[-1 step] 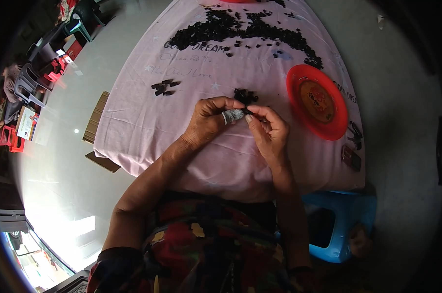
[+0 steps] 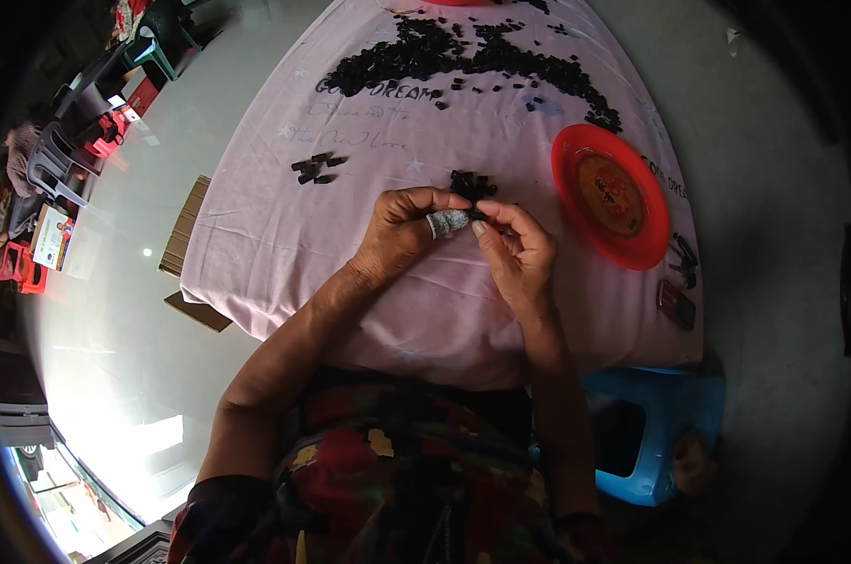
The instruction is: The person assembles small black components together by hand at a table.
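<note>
My left hand (image 2: 397,230) and my right hand (image 2: 519,249) meet over the pink cloth (image 2: 378,310), fingertips pinched together on one small black piece (image 2: 474,214). Most of that piece is hidden by the fingers, so its exact shape does not show. A grey-white wrap (image 2: 447,224) covers my left thumb. Just beyond my fingertips lies a little cluster of black pieces (image 2: 472,183). A few more short black pieces (image 2: 319,169) rest apart to the left. Across the far part of the table spreads a large heap of similar black parts (image 2: 416,52).
A red plate (image 2: 564,169) stands right of my hands. Near the table's right edge are slim black items (image 2: 686,258) and a small dark red device (image 2: 676,305). A blue stool (image 2: 670,404) is at the lower right; cardboard (image 2: 186,226) sits by the left edge.
</note>
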